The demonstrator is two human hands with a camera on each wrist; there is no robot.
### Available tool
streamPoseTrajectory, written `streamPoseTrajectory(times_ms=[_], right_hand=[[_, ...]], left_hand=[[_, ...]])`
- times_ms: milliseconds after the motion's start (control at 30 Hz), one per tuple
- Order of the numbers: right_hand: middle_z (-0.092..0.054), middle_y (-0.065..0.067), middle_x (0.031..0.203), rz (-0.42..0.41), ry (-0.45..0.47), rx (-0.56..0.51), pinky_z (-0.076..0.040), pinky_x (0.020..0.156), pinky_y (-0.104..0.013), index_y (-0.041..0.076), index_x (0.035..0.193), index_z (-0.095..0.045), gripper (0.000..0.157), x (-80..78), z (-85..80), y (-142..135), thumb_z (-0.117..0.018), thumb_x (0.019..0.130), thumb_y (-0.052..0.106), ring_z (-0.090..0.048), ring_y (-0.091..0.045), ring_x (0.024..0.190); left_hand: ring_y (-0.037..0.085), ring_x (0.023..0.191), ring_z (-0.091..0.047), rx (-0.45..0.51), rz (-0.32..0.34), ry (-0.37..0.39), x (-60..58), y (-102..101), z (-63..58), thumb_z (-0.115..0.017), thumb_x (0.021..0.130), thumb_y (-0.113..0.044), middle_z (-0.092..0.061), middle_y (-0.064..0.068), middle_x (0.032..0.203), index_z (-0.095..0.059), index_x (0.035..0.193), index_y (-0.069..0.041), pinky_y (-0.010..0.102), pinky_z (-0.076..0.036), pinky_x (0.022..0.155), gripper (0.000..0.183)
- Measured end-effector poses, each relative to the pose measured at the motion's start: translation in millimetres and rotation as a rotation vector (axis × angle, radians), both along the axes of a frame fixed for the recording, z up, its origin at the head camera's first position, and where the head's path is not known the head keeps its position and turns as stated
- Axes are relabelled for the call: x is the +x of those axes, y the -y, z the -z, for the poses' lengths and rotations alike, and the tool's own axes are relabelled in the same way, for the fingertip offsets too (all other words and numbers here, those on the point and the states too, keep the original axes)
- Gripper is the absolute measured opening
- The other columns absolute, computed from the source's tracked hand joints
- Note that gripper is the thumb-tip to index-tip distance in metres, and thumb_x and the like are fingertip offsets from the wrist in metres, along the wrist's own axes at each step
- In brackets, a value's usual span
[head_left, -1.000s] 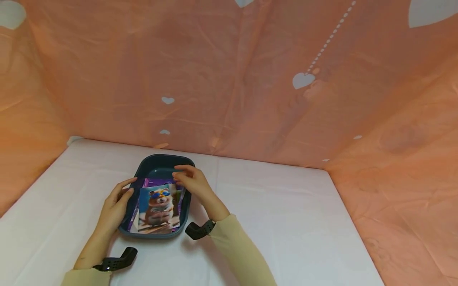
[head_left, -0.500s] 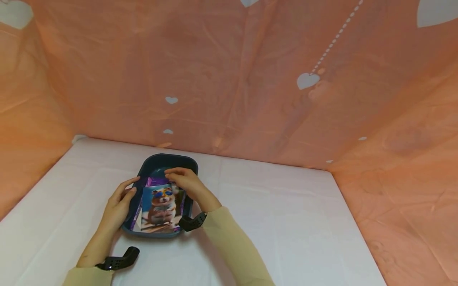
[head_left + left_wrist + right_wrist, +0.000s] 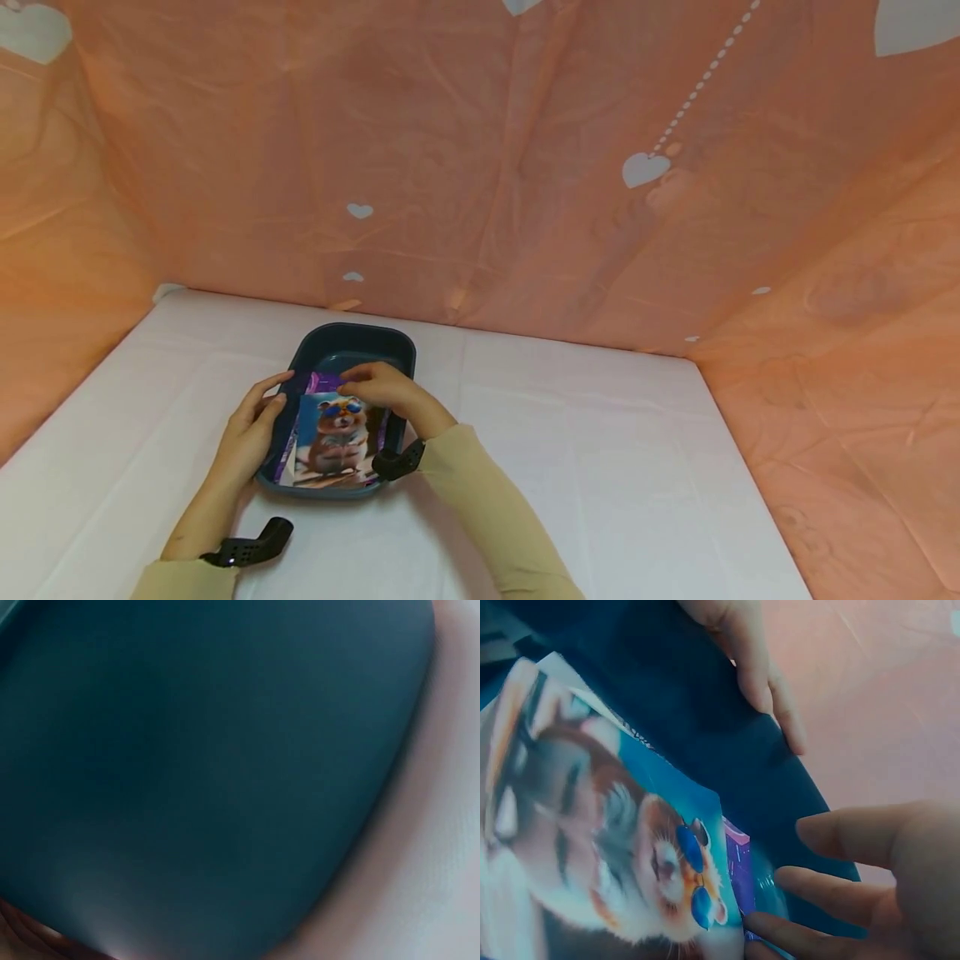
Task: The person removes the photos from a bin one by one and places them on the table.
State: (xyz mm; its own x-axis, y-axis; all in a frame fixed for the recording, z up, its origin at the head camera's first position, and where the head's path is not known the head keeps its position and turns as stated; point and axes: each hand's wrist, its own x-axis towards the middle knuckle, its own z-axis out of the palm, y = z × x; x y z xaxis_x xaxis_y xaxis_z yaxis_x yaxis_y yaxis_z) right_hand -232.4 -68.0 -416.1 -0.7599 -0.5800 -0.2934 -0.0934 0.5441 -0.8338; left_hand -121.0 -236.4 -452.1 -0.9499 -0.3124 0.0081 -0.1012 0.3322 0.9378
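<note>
A dark teal plastic tub (image 3: 352, 492) holds a stack of pictures. On top lies a card with a hamster in sunglasses (image 3: 337, 442), over a purple printed sheet (image 3: 322, 382). My left hand (image 3: 251, 425) grips the tub's left rim; in the left wrist view the tub's wall (image 3: 225, 765) fills most of the frame. Above the card's far edge is my right hand (image 3: 390, 390), fingers spread and slightly bent. Its fingertips (image 3: 761, 924) are at that edge in the right wrist view; I cannot tell how firmly they touch.
The tub stands on a white-covered table (image 3: 600, 467), left of its middle. An orange cloth (image 3: 480, 167) with white hearts hangs behind and along both sides. Black wrist cameras sit at the left wrist (image 3: 251, 546) and right wrist (image 3: 397, 462).
My right hand has moved left and nearer, from the tub's right side to the top edge of the hamster card. The left hand stays on the rim.
</note>
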Motion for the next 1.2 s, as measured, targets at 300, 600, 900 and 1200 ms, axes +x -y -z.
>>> streamPoseTrajectory(times_ms=[300,600,900,1200], right_hand=[[-0.068,-0.007,0.115,0.023,-0.075,0.016,-0.048,0.079,-0.022,0.011,0.116,-0.070,0.031,3.6,0.5,0,-0.066,0.087,0.021,-0.062,-0.013,0.098],[-0.069,-0.002,0.098,0.073,0.014,-0.223,-0.046,0.061,-0.021,0.009,0.107,-0.074,0.022,4.0,2.6,-7,-0.068,0.085,0.007,-0.055,-0.007,0.073],[-0.069,-0.006,0.100,0.088,0.017,-0.388,-0.048,0.064,-0.021,0.008,0.111,-0.072,0.024,4.7,3.3,-16,-0.066,0.088,0.008,-0.059,-0.006,0.075],[-0.070,-0.006,0.106,0.214,-0.062,-0.429,-0.048,0.064,-0.021,0.010,0.110,-0.073,0.024,-2.1,-4.8,-32,-0.068,0.087,0.012,-0.059,-0.006,0.081]], left_hand=[[-0.007,0.084,-0.051,0.035,0.025,0.022,0.6,1,-0.1,-0.033,0.105,-0.029,-0.051,0.021,0.122,-0.037,0.146,-0.012,0.012,-0.042,0.073,0.045],[-0.009,0.083,-0.051,0.001,0.031,0.022,1.2,1,-0.6,-0.033,0.105,-0.028,-0.051,0.029,0.125,-0.036,0.145,-0.009,0.013,-0.043,0.071,0.045],[-0.007,0.086,-0.047,0.015,0.021,0.032,1.1,-1,-1.0,-0.033,0.105,-0.032,-0.051,0.023,0.124,-0.037,0.146,-0.013,0.026,-0.039,0.082,0.046],[-0.006,0.083,-0.048,-0.030,0.007,0.016,1.6,0,0.4,-0.035,0.104,-0.026,-0.054,0.026,0.120,-0.040,0.144,-0.009,0.020,-0.040,0.073,0.043]])
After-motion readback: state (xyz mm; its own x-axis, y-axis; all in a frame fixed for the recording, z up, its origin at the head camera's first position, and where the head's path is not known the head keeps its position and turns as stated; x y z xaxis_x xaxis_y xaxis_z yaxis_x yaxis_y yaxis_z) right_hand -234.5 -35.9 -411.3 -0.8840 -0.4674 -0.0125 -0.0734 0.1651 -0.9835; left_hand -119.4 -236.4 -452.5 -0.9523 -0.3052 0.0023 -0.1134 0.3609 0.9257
